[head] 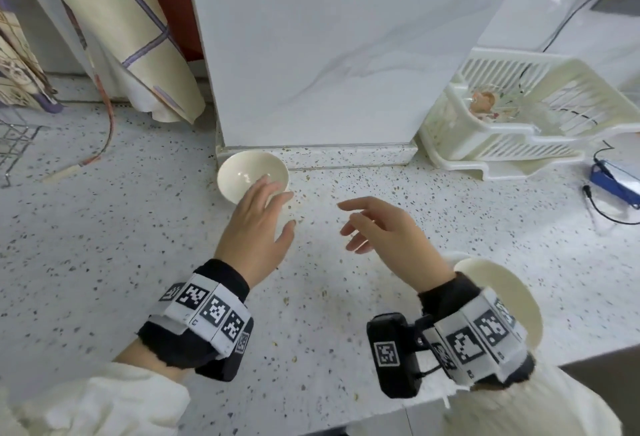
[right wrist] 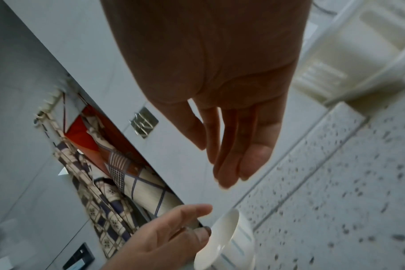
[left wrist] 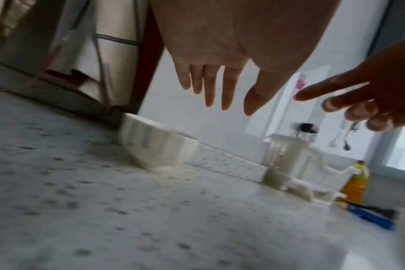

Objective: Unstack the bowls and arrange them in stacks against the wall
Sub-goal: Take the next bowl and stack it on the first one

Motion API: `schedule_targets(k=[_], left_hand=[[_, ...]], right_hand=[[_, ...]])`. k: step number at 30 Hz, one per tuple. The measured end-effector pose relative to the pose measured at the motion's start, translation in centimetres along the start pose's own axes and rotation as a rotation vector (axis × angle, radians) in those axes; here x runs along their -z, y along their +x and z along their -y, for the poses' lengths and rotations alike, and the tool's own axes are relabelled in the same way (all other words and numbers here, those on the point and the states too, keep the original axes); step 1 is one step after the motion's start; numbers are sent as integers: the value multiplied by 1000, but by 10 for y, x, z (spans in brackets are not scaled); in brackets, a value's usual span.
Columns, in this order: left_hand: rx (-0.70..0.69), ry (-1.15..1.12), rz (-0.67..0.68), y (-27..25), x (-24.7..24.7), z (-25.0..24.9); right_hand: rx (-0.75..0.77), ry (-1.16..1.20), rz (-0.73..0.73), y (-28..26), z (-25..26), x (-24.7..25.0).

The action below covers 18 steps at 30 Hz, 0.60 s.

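**One bowl at the wall, both hands empty above the counter**

The bowl [head: 252,176] stands upright left of centre in the head view, its far rim just beside the low speckled ledge at the foot of the white wall [head: 311,55]. That spot fits the task: it looks like the base of a stack meant to sit against the wall. In the left wrist view it stands on its foot on the counter [head: 104,245], with nothing inside that I can see.

The left hand [head: 258,224] hovers over the bowl's near rim, fingers straight and spread, holding nothing (whether a fingertip touches the rim cannot be told). The right hand [head: 384,231] hangs mid-frame, fingers loosely extended and empty, apart from the left.

At the lower right of the head view a second pale bowl [head: 519,300] pokes out from behind the right wrist band; probably the remaining stack, but the forearm covers most of it, so how many bowls it holds is unclear.

Outward, a white slatted basket [head: 519,117] sits at right and a checked cloth [head: 114,27] hangs at upper left. Both wrist views are blurred.
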<state>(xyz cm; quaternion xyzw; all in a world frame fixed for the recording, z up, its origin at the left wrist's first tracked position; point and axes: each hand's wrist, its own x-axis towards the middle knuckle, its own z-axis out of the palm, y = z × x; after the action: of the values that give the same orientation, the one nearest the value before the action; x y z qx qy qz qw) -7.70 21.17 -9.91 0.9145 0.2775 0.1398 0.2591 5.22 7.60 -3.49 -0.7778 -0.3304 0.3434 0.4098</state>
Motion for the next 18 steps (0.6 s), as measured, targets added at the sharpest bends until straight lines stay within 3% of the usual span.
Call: schedule_targets(k=[7,11,14,18], left_hand=[[-65,-194,86,-20,-46,-107],[-7,-252,191,-30,-72,-152],[61,-265,248,-37,-85,-168],[144,-270,204,-45,-96,-178]], right_hand=[[46,-117,-211,-55,-44,82],[33,-424,-373,-68,-85,115],[-49,-538,-358,-72,-110,124],[-77,-586,-312,-72,-123,128]])
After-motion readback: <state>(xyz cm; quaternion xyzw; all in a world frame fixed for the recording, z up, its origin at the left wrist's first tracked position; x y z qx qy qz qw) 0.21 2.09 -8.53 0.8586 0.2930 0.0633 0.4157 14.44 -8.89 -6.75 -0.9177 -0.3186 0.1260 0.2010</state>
